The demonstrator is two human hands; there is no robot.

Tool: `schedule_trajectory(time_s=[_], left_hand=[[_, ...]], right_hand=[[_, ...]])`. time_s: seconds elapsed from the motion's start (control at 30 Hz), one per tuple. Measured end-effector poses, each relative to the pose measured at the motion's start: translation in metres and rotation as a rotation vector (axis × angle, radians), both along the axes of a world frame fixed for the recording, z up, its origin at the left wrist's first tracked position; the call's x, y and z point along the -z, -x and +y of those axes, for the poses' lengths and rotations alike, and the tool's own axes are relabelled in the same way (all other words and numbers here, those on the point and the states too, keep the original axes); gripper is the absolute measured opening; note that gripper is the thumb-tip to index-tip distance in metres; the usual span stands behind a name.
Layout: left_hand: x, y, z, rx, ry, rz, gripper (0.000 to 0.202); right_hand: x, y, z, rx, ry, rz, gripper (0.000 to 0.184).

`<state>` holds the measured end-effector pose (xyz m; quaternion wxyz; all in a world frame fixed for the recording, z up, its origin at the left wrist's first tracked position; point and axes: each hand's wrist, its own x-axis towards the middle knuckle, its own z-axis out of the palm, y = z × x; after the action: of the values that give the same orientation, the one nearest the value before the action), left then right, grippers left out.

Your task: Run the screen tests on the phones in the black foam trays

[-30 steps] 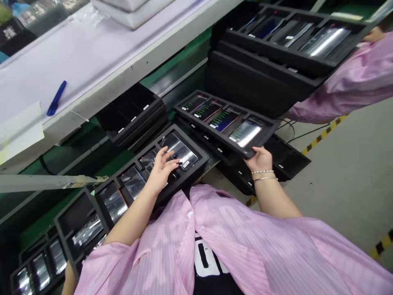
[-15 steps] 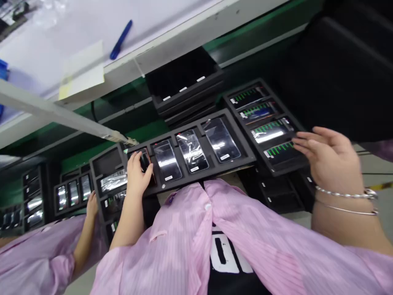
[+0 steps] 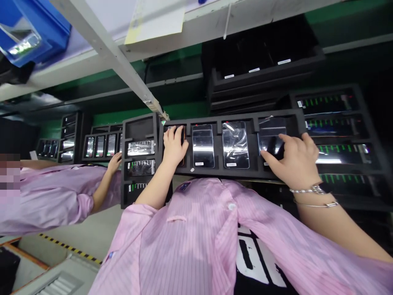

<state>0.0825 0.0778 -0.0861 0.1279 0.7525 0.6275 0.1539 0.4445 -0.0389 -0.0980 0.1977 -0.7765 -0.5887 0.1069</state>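
My left hand [image 3: 174, 145] is at the leftmost slot of a black tray [image 3: 190, 170]. Its fingers curl over a dark phone screen with an orange edge [image 3: 183, 157], mostly covered by the hand, and the thumb lies at that screen's right side. At the rightmost slot, my right hand [image 3: 291, 157] spreads thumb and index finger across another glossy phone screen [image 3: 272, 141], which still lies in its slot. Between my hands lie two more screens, one smooth [image 3: 203, 145] and one under wrinkled clear film [image 3: 236, 143].
Another tray of screens with green strips [image 3: 337, 135] stands to the right, a similar tray [image 3: 138, 129] to the left. Stacked black trays [image 3: 264, 78] sit behind, under a white shelf edge [image 3: 245, 20]. A slanting white post [image 3: 123, 65] and a co-worker's hand [image 3: 114, 163] are at left.
My right hand has moved left from the tray at right onto the rightmost screen of the middle tray. My left hand stays at the leftmost screen. The view has turned.
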Motion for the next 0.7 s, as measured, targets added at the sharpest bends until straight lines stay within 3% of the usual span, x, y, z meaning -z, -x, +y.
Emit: schedule_trajectory(time_s=[0.1, 0.2, 0.33, 0.53, 0.7], left_hand=[[-0.005, -0.027, -0.002, 0.121, -0.018, -0.017, 0.068], [-0.003, -0.064, 0.0, 0.289, 0.014, -0.033, 0.067], [0.007, -0.093, 0.004, 0.3, 0.057, -0.03, 0.06], [0.014, -0.097, 0.013, 0.319, 0.072, -0.047, 0.062], [-0.01, -0.079, -0.004, 0.307, -0.023, -0.109, 0.058]], right_hand=[[-0.009, 0.007, 0.002, -0.038, -0.04, -0.001, 0.093], [-0.017, 0.034, 0.008, -0.218, -0.064, -0.034, 0.088], [-0.01, 0.073, 0.012, -0.34, -0.036, -0.038, 0.076], [0.01, 0.077, 0.017, -0.322, -0.137, 0.04, 0.07], [-0.01, 0.067, 0.008, -0.334, -0.153, 0.033, 0.076]])
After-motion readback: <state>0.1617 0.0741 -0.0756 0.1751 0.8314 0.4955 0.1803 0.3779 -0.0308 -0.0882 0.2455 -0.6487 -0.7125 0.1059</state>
